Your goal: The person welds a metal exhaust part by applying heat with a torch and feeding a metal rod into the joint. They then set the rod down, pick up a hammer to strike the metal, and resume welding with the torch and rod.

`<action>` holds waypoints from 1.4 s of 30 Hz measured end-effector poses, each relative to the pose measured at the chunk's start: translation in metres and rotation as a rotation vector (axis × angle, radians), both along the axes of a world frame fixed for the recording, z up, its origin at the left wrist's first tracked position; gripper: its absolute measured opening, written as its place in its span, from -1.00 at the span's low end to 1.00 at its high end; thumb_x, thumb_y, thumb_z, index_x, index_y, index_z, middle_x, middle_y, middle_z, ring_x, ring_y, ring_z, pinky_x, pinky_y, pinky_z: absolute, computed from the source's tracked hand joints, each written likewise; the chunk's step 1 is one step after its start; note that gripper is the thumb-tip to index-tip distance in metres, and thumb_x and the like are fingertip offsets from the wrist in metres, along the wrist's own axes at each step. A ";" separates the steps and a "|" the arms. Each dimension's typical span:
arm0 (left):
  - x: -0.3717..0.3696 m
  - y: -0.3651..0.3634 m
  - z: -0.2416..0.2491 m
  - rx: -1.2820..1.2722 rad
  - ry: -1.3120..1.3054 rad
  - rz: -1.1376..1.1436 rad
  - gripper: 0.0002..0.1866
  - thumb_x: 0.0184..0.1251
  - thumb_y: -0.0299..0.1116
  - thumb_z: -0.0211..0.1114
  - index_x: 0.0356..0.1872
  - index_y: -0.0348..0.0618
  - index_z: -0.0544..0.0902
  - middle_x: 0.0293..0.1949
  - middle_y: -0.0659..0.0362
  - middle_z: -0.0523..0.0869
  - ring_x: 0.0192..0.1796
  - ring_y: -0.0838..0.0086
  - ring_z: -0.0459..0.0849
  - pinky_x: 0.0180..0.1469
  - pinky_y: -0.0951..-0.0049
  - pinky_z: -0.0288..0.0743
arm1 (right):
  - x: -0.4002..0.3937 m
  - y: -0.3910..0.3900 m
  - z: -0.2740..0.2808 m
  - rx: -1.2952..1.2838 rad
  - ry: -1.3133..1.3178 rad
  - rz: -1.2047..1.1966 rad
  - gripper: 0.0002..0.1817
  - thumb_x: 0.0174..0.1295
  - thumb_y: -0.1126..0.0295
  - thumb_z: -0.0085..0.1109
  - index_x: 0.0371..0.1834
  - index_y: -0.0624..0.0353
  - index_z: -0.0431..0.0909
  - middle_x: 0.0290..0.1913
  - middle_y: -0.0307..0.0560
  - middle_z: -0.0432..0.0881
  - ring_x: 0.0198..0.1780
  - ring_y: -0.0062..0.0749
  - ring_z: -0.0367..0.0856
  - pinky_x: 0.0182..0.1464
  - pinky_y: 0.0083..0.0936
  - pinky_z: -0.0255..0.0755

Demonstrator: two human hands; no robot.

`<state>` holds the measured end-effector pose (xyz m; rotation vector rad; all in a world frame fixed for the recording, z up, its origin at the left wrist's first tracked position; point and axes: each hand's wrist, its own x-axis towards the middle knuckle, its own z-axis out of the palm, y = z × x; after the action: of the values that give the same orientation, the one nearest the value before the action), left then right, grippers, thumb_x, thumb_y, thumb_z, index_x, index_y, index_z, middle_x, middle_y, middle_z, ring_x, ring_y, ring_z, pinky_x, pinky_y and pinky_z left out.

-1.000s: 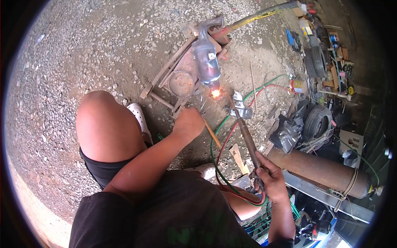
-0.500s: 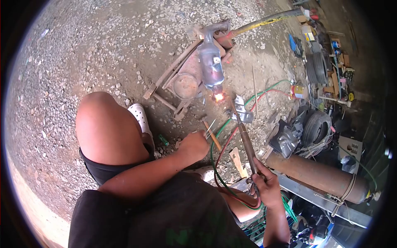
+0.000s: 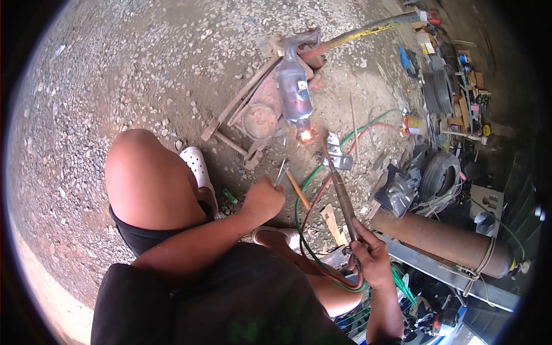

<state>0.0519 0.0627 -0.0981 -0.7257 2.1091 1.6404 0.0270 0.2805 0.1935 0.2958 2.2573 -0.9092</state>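
My right hand (image 3: 371,253) is wrapped round the handle of a gas torch (image 3: 343,198), with its tip pointing up and left. Just off that tip, the lower end of a metal exhaust canister (image 3: 294,89) glows bright orange-white. The canister rests lengthwise on a rusty floor jack (image 3: 260,122). Closed in a fist, my left hand (image 3: 264,200) grips a thin metal rod (image 3: 282,171) that sticks up past the fingers, below the glowing end. A wooden handle (image 3: 298,190) lies on the ground right beside this hand.
Green and red hoses (image 3: 305,215) loop from the torch across the ground. A bent metal shield (image 3: 338,152) lies by the torch tip. To the right are a rusty gas cylinder (image 3: 440,238), tyres (image 3: 440,175) and a can (image 3: 414,125). The jack's yellow-black handle (image 3: 374,29) stretches toward upper right.
My left hand has drawn back slightly left and down, and the rod has shifted left with it. The torch stays nearly in place; the glow at the canister's end looks a little smaller.
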 end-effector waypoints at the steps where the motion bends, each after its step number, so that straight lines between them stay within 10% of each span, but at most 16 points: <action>1: 0.004 0.004 -0.026 -0.089 0.104 -0.108 -0.69 0.55 -0.32 0.18 0.03 -0.41 0.68 -0.10 -0.45 0.82 0.07 -0.39 0.82 0.24 -0.29 0.67 | 0.001 -0.002 0.001 0.015 -0.003 0.006 -0.40 0.63 0.57 0.22 0.72 0.11 0.50 -0.42 -0.30 0.67 -0.54 -0.69 0.63 -0.53 -0.64 0.48; 12: 0.003 0.010 -0.057 -0.169 0.196 -0.330 -0.73 0.56 -0.35 0.17 -0.02 -0.34 0.73 -0.13 -0.43 0.82 0.04 -0.43 0.80 0.21 -0.26 0.68 | 0.006 -0.004 -0.009 -0.030 0.014 -0.067 -0.39 0.63 0.59 0.20 0.72 0.15 0.49 -0.43 -0.28 0.68 -0.54 -0.66 0.64 -0.57 -0.65 0.47; 23: -0.007 -0.010 -0.012 0.014 0.223 0.179 -0.76 0.54 -0.34 0.26 0.00 -0.28 0.76 -0.15 -0.40 0.81 0.07 -0.37 0.80 0.16 -0.18 0.69 | 0.010 -0.004 -0.014 -0.042 -0.005 -0.094 -0.38 0.64 0.60 0.17 0.75 0.13 0.46 -0.38 -0.28 0.66 -0.52 -0.66 0.64 -0.57 -0.64 0.49; 42: -0.011 -0.023 0.016 0.109 -0.037 0.196 -0.59 0.62 -0.19 0.22 -0.02 -0.50 0.66 -0.09 -0.54 0.78 0.13 -0.47 0.77 0.30 -0.26 0.64 | 0.016 -0.008 -0.016 -0.078 -0.007 -0.119 -0.36 0.66 0.60 0.14 0.77 0.07 0.43 -0.41 -0.29 0.67 -0.53 -0.67 0.61 -0.50 -0.64 0.55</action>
<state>0.0408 0.0400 -0.0825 -0.9453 1.9585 1.8123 0.0431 0.2724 0.1770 0.4008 2.2104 -1.0534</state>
